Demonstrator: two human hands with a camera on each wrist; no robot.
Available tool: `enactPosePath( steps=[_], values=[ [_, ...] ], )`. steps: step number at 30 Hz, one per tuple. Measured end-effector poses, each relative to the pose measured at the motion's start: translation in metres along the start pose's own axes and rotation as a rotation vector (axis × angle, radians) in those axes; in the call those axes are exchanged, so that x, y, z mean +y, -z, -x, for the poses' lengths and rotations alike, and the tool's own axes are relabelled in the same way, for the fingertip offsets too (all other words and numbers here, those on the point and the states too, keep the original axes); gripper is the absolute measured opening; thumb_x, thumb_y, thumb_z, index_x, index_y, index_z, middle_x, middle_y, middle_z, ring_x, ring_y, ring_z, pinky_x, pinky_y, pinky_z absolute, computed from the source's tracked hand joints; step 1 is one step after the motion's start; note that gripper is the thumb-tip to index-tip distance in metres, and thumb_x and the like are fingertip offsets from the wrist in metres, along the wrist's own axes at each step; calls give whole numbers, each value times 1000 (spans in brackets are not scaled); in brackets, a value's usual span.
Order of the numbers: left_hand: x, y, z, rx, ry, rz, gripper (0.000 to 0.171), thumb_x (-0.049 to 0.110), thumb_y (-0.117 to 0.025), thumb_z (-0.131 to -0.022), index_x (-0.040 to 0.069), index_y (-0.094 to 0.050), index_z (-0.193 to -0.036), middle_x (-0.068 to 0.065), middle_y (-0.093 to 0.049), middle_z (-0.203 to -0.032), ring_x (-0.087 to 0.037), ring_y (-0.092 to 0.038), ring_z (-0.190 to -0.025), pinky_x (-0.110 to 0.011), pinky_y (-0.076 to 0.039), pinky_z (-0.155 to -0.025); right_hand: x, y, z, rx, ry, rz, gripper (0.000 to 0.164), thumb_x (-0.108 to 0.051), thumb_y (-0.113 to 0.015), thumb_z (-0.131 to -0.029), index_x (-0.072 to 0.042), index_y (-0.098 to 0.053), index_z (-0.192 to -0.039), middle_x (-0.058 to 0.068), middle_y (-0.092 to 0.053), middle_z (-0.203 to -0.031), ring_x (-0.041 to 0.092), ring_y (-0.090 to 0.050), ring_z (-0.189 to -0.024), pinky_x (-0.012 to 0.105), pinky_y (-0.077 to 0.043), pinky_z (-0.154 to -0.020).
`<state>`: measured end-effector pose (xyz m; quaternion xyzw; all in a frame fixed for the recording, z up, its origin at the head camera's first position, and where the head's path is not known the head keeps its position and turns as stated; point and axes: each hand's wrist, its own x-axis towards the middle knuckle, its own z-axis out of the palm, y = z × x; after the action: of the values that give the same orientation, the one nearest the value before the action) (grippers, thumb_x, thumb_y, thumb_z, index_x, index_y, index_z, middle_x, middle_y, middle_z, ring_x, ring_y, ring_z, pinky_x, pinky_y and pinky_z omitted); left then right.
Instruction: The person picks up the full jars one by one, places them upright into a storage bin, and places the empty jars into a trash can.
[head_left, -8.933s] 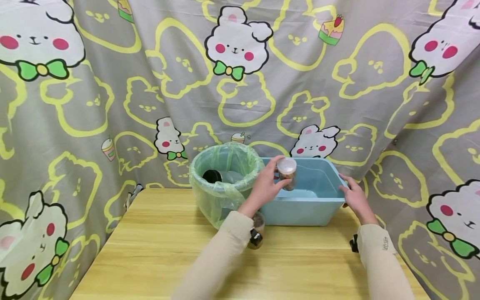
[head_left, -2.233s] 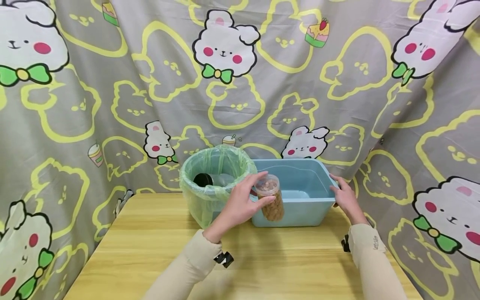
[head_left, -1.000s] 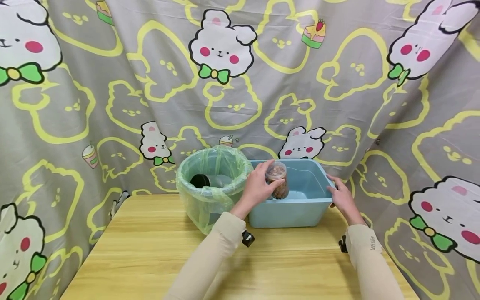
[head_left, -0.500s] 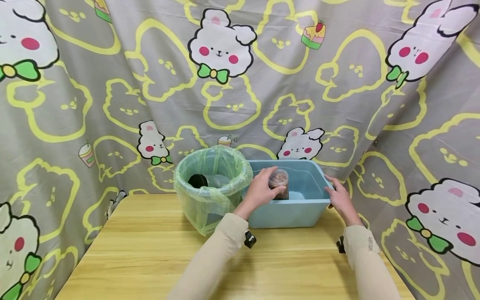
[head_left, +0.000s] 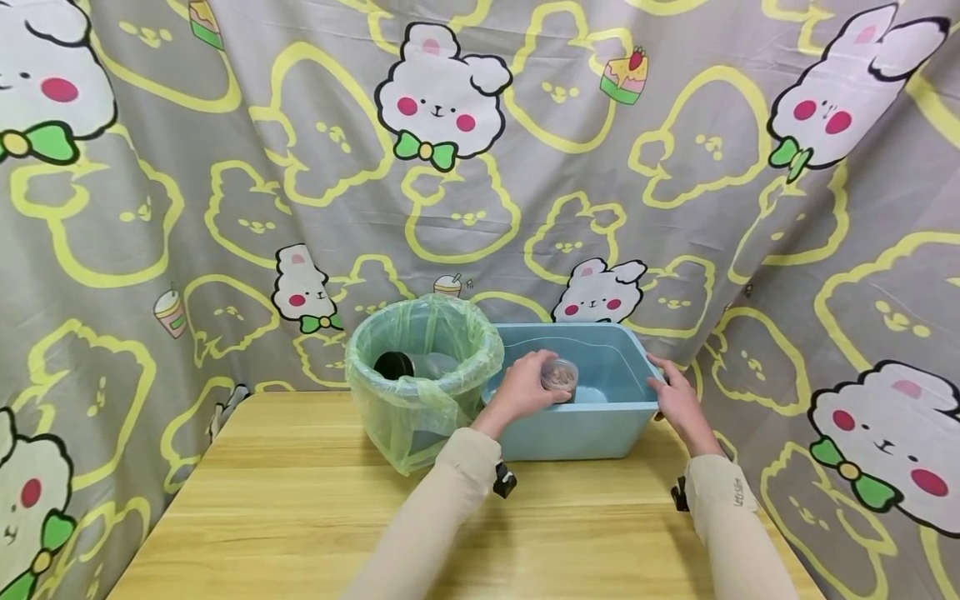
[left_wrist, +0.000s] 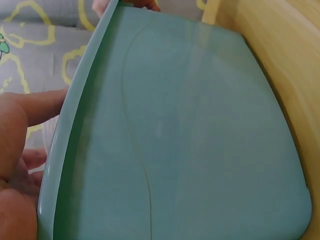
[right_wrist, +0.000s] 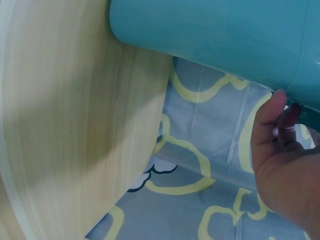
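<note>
In the head view my left hand (head_left: 522, 387) grips a clear plastic jar (head_left: 560, 377) of brown pieces. The jar is upright and low inside the blue tub (head_left: 573, 432), near its front wall, which hides the jar's lower part. The left wrist view has the left hand (left_wrist: 12, 150) behind the tub's rim, with the jar mostly out of sight. My right hand (head_left: 678, 398) holds the tub's right rim. In the right wrist view, thumb and fingers of the right hand (right_wrist: 285, 160) pinch that edge.
Left of the tub stands a bin (head_left: 423, 383) lined with a green bag. A black-lidded clear container (head_left: 395, 365) lies in it. Both stand at the back of the wooden table (head_left: 300, 508), before a patterned curtain (head_left: 465, 225).
About nine seconds ago another jar stood on the table. Since 2.2 seconds ago, the held jar has gone from before the tub, over its front rim, down inside. The right hand stays on the rim.
</note>
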<state>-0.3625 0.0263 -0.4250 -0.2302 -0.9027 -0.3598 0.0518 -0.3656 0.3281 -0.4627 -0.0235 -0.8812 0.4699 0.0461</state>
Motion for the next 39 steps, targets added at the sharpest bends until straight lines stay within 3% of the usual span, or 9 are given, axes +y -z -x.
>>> enactPosePath(
  steps=[5, 11, 19, 23, 26, 32, 39],
  values=[
    [-2, 0, -3, -43, 49, 17, 65, 32, -86, -86, 11, -60, -142, -8, -66, -133, -25, -63, -120, -40, -53, -100, -1, 1, 1, -5, -7, 2, 56, -23, -38, -112, -17, -26, -166, 33, -44, -140, 35, -60, -95, 39, -55, -61],
    [-7, 0, -6, -47, 116, 80, 54, 22, -88, -82, 7, -67, -130, -11, -69, -130, -28, -63, -123, -41, -52, -103, -1, 0, 2, -3, -4, 5, 56, -22, -38, -112, -17, -25, -166, 33, -43, -141, 36, -59, -95, 37, -54, -59],
    [-7, 0, -8, -106, 189, 42, 36, 11, -79, -87, 6, -71, -122, -12, -70, -124, -30, -62, -120, -41, -54, -99, -1, 0, 3, -2, -12, 9, 56, -23, -38, -112, -17, -25, -166, 30, -46, -131, 32, -58, -91, 37, -54, -60],
    [-8, 1, -8, -144, 240, 46, 39, 22, -81, -89, 5, -71, -123, -12, -69, -124, -30, -61, -122, -41, -54, -100, -2, 0, 3, -2, -10, 12, 56, -23, -38, -112, -16, -26, -166, 29, -47, -128, 31, -59, -89, 37, -53, -60],
    [-9, 2, -8, -155, 250, 25, 42, 24, -81, -89, 3, -71, -124, -11, -71, -122, -29, -61, -121, -38, -54, -100, -3, -1, 3, 2, -10, 14, 56, -23, -38, -112, -16, -26, -166, 29, -48, -128, 31, -59, -89, 36, -53, -60],
    [-9, 1, -9, -143, 231, -15, 40, 10, -75, -89, 3, -70, -128, -11, -72, -119, -29, -60, -119, -37, -54, -98, -2, -2, 3, 11, -8, 16, 56, -23, -39, -111, -16, -27, -165, 30, -47, -133, 33, -59, -92, 37, -53, -59],
    [-9, 1, -10, -125, 216, -16, 45, 9, -76, -89, 4, -67, -133, -13, -71, -118, -29, -61, -114, -38, -55, -94, -1, -1, 2, 11, -1, 16, 56, -21, -38, -111, -15, -27, -165, 32, -46, -137, 35, -59, -94, 37, -53, -59]
  ],
)
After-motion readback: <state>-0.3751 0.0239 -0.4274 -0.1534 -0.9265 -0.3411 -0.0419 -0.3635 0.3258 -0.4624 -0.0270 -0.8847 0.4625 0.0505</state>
